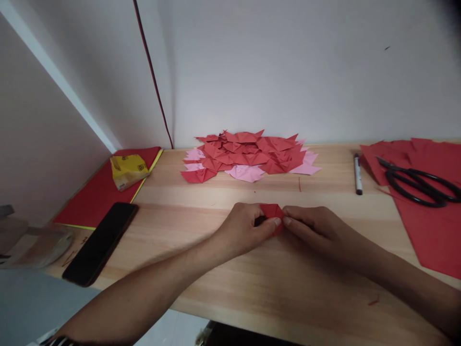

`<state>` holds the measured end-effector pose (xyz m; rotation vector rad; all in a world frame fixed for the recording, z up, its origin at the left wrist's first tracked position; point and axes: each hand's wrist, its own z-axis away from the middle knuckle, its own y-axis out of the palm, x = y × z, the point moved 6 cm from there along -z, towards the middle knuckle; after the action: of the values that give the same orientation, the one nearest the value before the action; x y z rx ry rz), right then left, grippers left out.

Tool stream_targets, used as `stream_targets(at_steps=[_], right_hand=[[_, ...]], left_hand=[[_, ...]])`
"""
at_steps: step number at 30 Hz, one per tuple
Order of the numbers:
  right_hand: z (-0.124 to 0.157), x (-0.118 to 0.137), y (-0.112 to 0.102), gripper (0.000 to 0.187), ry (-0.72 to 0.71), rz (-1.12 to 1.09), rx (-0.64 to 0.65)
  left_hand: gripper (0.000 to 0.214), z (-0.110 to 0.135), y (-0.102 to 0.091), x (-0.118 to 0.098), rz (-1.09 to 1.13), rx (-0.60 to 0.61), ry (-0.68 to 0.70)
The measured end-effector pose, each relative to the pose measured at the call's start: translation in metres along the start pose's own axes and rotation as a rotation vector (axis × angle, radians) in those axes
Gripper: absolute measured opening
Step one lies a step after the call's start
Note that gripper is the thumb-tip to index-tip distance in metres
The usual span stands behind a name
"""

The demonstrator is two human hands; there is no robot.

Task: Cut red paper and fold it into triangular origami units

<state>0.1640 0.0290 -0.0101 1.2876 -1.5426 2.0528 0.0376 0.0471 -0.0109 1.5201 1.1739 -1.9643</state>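
Between both hands, just above the wooden table, is a small folded piece of red paper (272, 210). My left hand (248, 225) grips its left side, thumb pressed on the front. My right hand (311, 225) pinches its right edge between thumb and fingers. Parts of the paper are covered by the fingertips. Beyond the hands, against the wall, lies a heap of folded red paper shapes (248, 149), with several pink folded papers (245, 172) around its edges; some have pointed corners.
At right, black-handled scissors (419, 185) lie on red paper sheets (428, 235), beside a marker pen (357, 174). At left are a phone (103, 242), a red sheet stack (90, 202) with a yellow packet (128, 169), and a clear container (39, 247). Paper scraps (373, 301) dot the table.
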Motion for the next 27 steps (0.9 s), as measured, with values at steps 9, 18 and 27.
stream_targets(at_steps=[9,18,27], right_hand=[[0.0032,0.0027,0.0043,0.029,-0.012,0.067,0.001],[0.0022,-0.0001,0.0040,0.030,-0.012,0.039,0.013],[0.0011,-0.0009,0.0020,0.029,-0.019,-0.030,0.074]], left_hand=[[0.021,0.0021,0.0019,-0.0008,0.015,0.033,-0.009],[0.023,0.0014,0.0007,-0.0005,0.014,0.024,-0.022],[0.027,-0.0011,-0.0013,-0.0011,0.030,0.031,0.008]])
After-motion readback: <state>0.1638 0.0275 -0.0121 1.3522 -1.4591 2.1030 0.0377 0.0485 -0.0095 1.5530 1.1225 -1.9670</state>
